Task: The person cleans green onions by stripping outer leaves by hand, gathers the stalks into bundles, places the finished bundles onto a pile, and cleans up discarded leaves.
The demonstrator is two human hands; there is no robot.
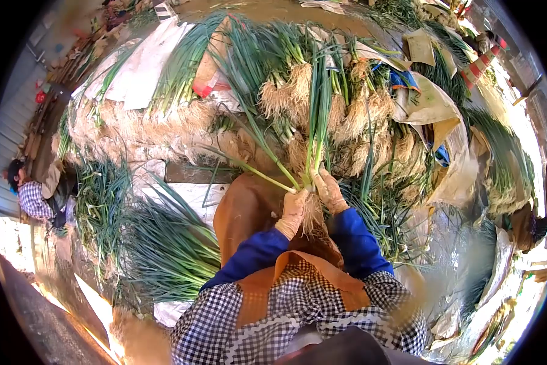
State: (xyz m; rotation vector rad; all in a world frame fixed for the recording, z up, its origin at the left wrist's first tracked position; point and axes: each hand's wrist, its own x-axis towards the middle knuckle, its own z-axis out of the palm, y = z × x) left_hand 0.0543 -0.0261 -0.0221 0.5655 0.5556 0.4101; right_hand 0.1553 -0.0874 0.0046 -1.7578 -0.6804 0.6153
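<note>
Both gloved hands hold green onions [318, 131] near their pale lower stems, above my lap. My left hand [294, 213] is closed round the stems on the left, where some stalks splay out to the left. On the right side my right hand [330, 191] grips the stems of the upright stalks. Between and below the hands hang the tan, stringy roots [312, 218]. The long green leaves reach up over the pile in front. Fingertips are partly hidden behind the stems.
Ahead lies a long stack of green onions with roots facing me [145, 125]. More green onions [170, 243] lie at my left. Cloth sacks [446, 121] cover part of the right side. Another person [39, 191] sits at the far left. A striped cone [483, 67] is at upper right.
</note>
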